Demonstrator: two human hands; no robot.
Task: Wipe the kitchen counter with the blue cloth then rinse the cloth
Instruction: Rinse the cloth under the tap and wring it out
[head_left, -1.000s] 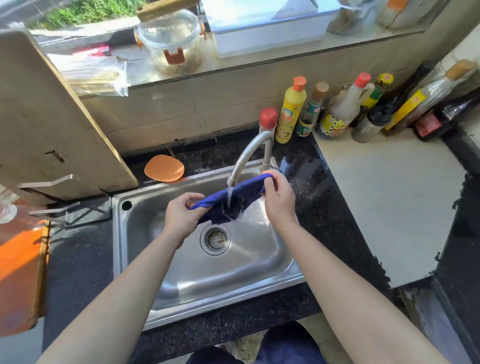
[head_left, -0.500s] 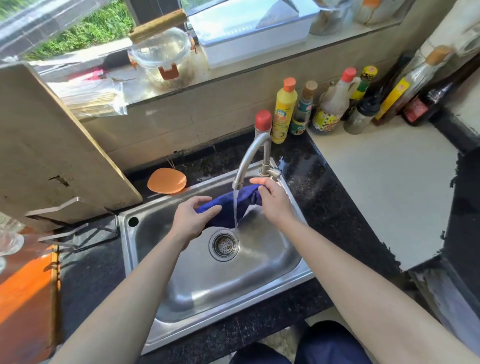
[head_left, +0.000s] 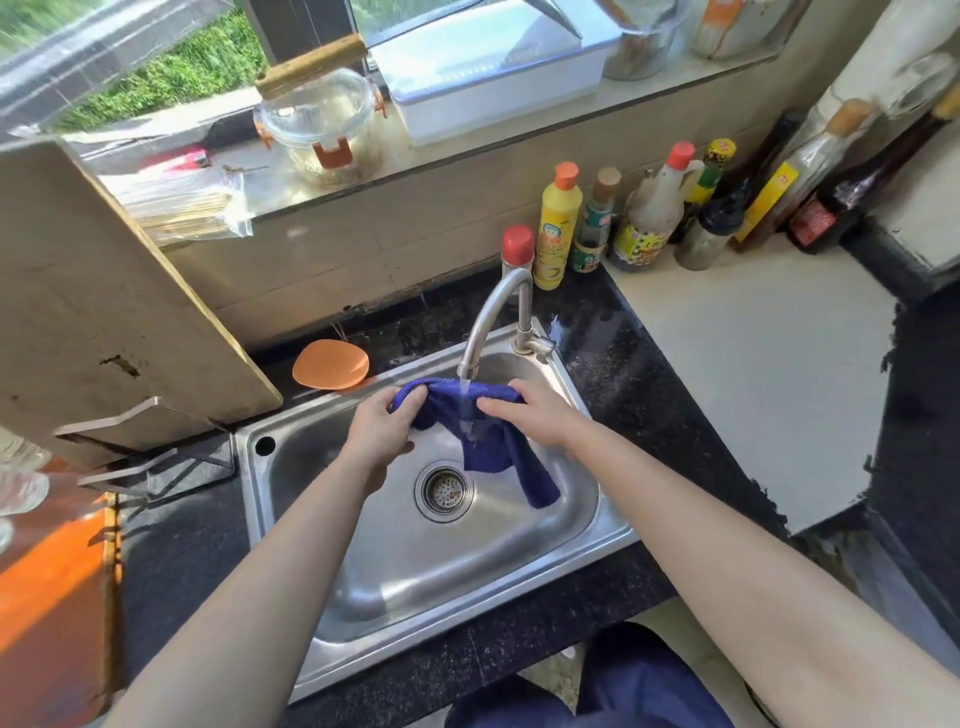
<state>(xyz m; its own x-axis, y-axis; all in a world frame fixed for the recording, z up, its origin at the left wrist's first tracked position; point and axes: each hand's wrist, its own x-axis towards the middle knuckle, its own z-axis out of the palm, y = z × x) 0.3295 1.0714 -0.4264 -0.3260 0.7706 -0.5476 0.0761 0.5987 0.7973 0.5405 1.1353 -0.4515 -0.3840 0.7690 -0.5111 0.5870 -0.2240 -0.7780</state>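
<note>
The blue cloth (head_left: 493, 441) hangs over the steel sink (head_left: 415, 587), stretched between both hands under the running tap (head_left: 493, 322). Water falls onto the cloth's middle. My left hand (head_left: 382, 434) grips its left end and my right hand (head_left: 535, 413) pinches its right end. A loose tail of the cloth droops down to the right of the drain (head_left: 444, 491). The black kitchen counter (head_left: 613, 364) surrounds the sink.
Several sauce and detergent bottles (head_left: 558, 223) line the wall behind the tap. An orange round lid (head_left: 331, 364) lies behind the sink. A wooden cutting board (head_left: 88, 291) leans at the left on a metal rack. A pale counter slab (head_left: 753, 374) lies to the right.
The hands have spread and lifted the cloth directly under the stream, and a tail of it now hangs down toward the drain. The camera view has tilted slightly.
</note>
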